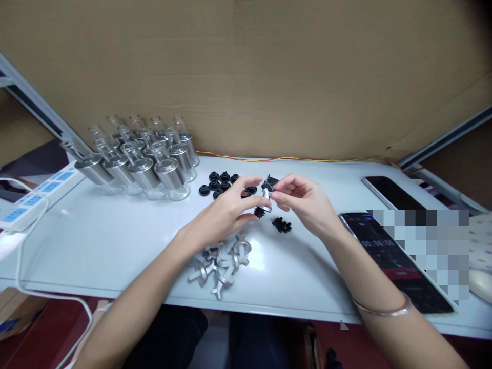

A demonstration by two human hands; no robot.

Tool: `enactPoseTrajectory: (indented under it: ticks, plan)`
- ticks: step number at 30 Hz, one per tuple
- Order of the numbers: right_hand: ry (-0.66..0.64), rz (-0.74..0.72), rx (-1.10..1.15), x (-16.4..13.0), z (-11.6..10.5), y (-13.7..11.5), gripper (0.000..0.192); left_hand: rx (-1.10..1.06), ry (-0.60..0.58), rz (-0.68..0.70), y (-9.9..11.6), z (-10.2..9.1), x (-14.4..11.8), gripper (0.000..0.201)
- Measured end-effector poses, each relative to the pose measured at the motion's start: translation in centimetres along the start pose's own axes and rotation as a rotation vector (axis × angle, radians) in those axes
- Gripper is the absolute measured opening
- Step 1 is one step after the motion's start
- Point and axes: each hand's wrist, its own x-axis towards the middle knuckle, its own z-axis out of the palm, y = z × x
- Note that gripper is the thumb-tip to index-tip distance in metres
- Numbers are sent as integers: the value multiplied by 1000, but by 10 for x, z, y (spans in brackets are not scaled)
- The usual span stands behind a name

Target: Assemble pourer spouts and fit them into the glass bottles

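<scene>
The small metal spout [265,197] with black rubber ends stands nearly upright, long axis tilted slightly right at top; it sits above the bench [115,241], pinched between fingertips of left hand [226,212] and right hand [303,200], both closed on it; silvery, smooth, cylindrical.

The table [96,241] has a smooth, pale, slightly glossy top that reflects light. The spout [265,197] held between the left hand [226,210] and right hand [303,202] looks like brushed silver metal with matt black rubber parts. The loose metal pieces [221,259] are matt silver. The black rings [221,183] look like dull rubber. The bottles [154,159] are clear glass with satin metal collars. The backdrop [269,66] is rough brown cardboard. The phones [392,192] have glossy black screens.
</scene>
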Motion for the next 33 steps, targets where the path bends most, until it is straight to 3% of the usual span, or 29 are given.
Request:
enactPoseTrajectory:
  ticks: [7,12,33]
  plan:
    - [-31,-10,-15,-3,4,-4,34,-10,48,34,1,-2,2,28]
    - [44,-60,-33,-4,6,-7,32,4,92,53,0,-2,2,24]
    - [46,-94,-65,-5,7,-8,32,-46,39,49,1,-3,2,27]
